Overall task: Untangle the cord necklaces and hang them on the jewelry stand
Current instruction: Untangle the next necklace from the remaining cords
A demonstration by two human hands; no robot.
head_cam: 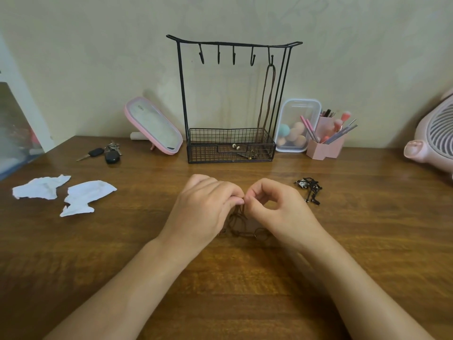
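Note:
A black wire jewelry stand (pixel 182 94) with several hooks and a mesh basket stands at the back of the wooden table. One brown cord necklace (pixel 266 99) hangs from its rightmost hook, its pendant end lying in the basket. In front of it, my left hand (pixel 203 212) and my right hand (pixel 279 209) meet fingertip to fingertip, both pinching a tangled brown cord necklace (pixel 241 225) whose loops trail on the table between my wrists. A tangled black cord necklace (pixel 309 188) lies on the table just right of my right hand.
A pink mirror (pixel 153 125) leans left of the stand, with car keys (pixel 105 153) beside it. Two crumpled tissues (pixel 63 192) lie at the left. A clear box of sponges (pixel 295 126), a pink brush holder (pixel 326 146) and a pink fan (pixel 434 136) stand at the right.

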